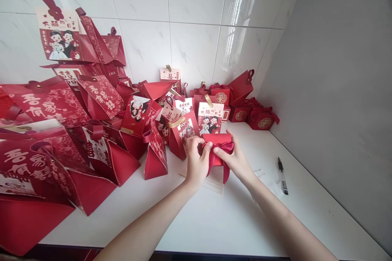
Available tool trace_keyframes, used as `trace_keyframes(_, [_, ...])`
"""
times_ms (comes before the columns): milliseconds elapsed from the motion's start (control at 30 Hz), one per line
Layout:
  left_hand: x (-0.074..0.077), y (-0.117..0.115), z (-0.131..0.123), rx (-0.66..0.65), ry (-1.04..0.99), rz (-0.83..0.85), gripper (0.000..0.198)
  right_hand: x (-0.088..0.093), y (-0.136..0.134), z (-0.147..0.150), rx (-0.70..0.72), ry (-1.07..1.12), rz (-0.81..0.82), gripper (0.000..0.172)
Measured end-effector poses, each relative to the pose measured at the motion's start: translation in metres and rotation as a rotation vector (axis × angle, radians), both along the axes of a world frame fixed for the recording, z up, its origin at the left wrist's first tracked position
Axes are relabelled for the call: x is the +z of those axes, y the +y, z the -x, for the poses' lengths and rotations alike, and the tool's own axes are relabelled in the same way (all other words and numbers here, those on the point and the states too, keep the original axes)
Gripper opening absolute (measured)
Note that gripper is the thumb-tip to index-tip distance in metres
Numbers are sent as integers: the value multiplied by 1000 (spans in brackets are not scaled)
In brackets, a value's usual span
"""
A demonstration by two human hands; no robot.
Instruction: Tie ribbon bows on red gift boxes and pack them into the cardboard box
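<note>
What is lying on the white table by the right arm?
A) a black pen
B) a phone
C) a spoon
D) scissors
A: a black pen lies on the white table, off to the side of the right hand, which holds the small red box.

Both hands meet on a small red box [218, 139]: the left hand [196, 163] and right hand [235, 159] pinch its red ribbon [219, 153] between fingertips. A heap of red gift bags [92, 122] spreads left of the fingers, a black pen [282, 175] lies right of them.
</note>
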State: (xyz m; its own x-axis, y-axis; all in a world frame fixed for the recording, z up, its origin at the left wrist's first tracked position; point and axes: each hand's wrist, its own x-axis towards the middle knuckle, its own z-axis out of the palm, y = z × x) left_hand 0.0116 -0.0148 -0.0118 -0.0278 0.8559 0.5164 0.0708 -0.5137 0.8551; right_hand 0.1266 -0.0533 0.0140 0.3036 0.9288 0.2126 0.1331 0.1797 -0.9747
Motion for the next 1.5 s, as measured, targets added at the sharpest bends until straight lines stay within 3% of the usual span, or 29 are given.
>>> trace_keyframes(200, [3, -3, 2, -55, 17, -45, 12, -3, -2, -5, 109, -173, -20, 101])
trace_keyframes(400, [8, 2, 5, -109, -5, 26, 12, -5, 0, -20, 284, -188, -60, 111])
trace_keyframes(633, [9, 1, 6, -141, 1, 39, 14, -4, -3, -25, 329, -243, -22, 114])
trace_keyframes(933, [6, 1, 4, -302, -135, 200, 63, -1, -5, -28, 382, -245, 14, 114])
trace_keyframes(1000, [8, 4, 7, -362, -94, 245, 63, -1, -5, -29, 379, -250, 14, 108])
trace_keyframes(1200, [12, 10, 12, -450, -69, 285, 59, -8, 4, -30, 226, -150, -60, 59])
trace_keyframes(1367, [14, 11, 14, -479, -36, 292, 58, -9, 8, -31, 205, -124, -63, 44])
trace_keyframes(1500, [15, 12, 15, -469, -13, 287, 57, -4, 6, -31, 171, -93, -28, 42])
